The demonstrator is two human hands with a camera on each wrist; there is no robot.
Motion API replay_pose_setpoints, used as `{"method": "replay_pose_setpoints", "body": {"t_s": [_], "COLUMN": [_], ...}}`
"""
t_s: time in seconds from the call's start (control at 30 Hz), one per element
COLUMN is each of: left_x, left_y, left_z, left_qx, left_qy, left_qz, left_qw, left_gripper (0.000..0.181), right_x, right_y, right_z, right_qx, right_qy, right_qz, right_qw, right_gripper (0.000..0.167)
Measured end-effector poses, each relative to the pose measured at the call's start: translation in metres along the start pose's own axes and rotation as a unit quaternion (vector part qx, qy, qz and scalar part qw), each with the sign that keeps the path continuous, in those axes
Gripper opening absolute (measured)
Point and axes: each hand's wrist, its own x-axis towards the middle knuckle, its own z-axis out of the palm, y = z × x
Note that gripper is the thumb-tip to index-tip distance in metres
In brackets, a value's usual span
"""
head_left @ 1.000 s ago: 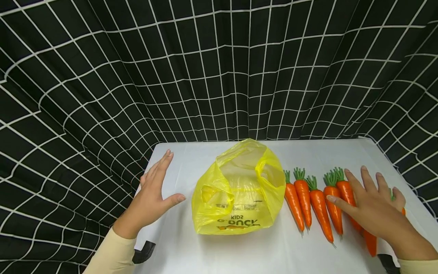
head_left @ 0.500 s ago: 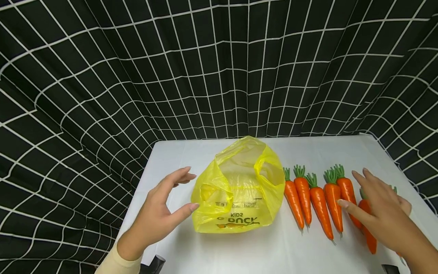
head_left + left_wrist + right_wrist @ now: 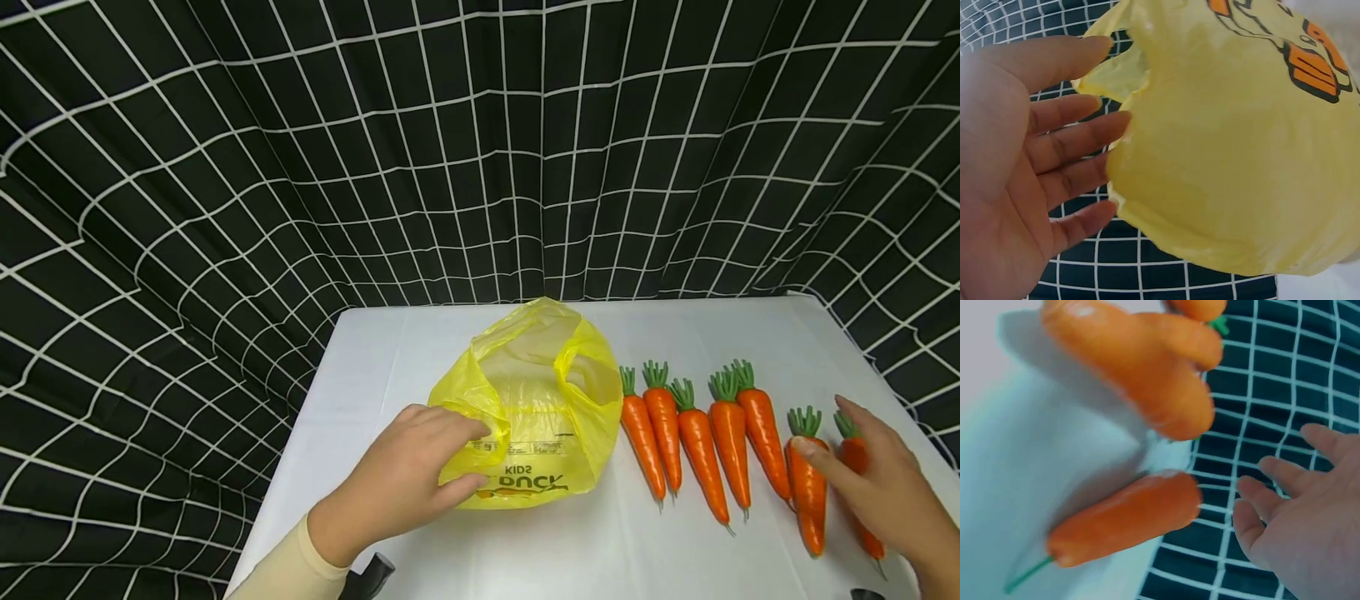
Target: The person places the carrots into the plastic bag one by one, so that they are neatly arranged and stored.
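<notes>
A yellow plastic bag (image 3: 536, 479) with duck print stands on the white table, its mouth gaping upward. My left hand (image 3: 408, 475) is at the bag's left handle. In the left wrist view, its fingers extend to the edge of the yellow plastic (image 3: 1222, 162), with the thumb apart from them. My right hand (image 3: 892, 492) hovers over the rightmost carrot (image 3: 857, 457) and partly hides it. Another carrot (image 3: 808, 496) lies just left of its thumb. The right wrist view has the right hand's fingers (image 3: 1291, 481) spread loosely, apart from a lone carrot (image 3: 1125, 519).
Several more carrots with green tops, such as this middle carrot (image 3: 703, 462), lie in a row between the bag and my right hand. Black curtain with a white grid (image 3: 480, 167) surrounds the table (image 3: 570, 554) at the back and sides.
My left hand has moved right, from beside the bag to its left handle. The right hand has shifted right and down, uncovering a carrot. Bag and carrots look nearly unmoved.
</notes>
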Motion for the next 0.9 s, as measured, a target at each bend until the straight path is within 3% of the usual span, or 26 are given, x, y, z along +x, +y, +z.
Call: {"method": "replay_pose_setpoints", "body": {"t_s": [0.2, 0.33, 0.47, 0.57, 0.7, 0.83, 0.9], "left_x": [0.009, 0.011, 0.01, 0.011, 0.011, 0.01, 0.01], "left_y": [-0.001, -0.003, -0.005, -0.006, -0.009, -0.013, -0.015], "left_z": [0.011, 0.016, 0.019, 0.02, 0.021, 0.023, 0.023], "left_qx": [0.057, 0.1, 0.118, 0.105, 0.066, -0.004, -0.052], "left_qy": [-0.059, -0.082, -0.088, -0.079, -0.056, -0.017, 0.011], "left_qz": [-0.02, -0.023, -0.023, -0.028, -0.043, -0.064, -0.084], "left_qw": [0.9964, 0.9913, 0.9888, 0.991, 0.9953, 0.9978, 0.995], "left_gripper": [0.04, 0.046, 0.04, 0.03, 0.036, 0.038, 0.033], "right_x": [0.002, 0.001, 0.0, 0.001, 0.004, 0.007, 0.008], "right_y": [0.025, 0.032, 0.036, 0.041, 0.051, 0.058, 0.061], "right_z": [0.003, 0.005, 0.01, 0.015, 0.019, 0.021, 0.021], "right_qx": [0.032, 0.043, 0.054, 0.067, 0.086, 0.093, 0.088], "right_qy": [-0.001, 0.004, 0.008, 0.018, 0.03, 0.031, 0.029], "right_qz": [0.084, 0.124, 0.191, 0.246, 0.293, 0.307, 0.313], "right_qw": [0.9959, 0.9913, 0.9801, 0.9667, 0.9518, 0.9466, 0.9453], "right_gripper": [0.099, 0.098, 0.094, 0.09, 0.093, 0.093, 0.092]}}
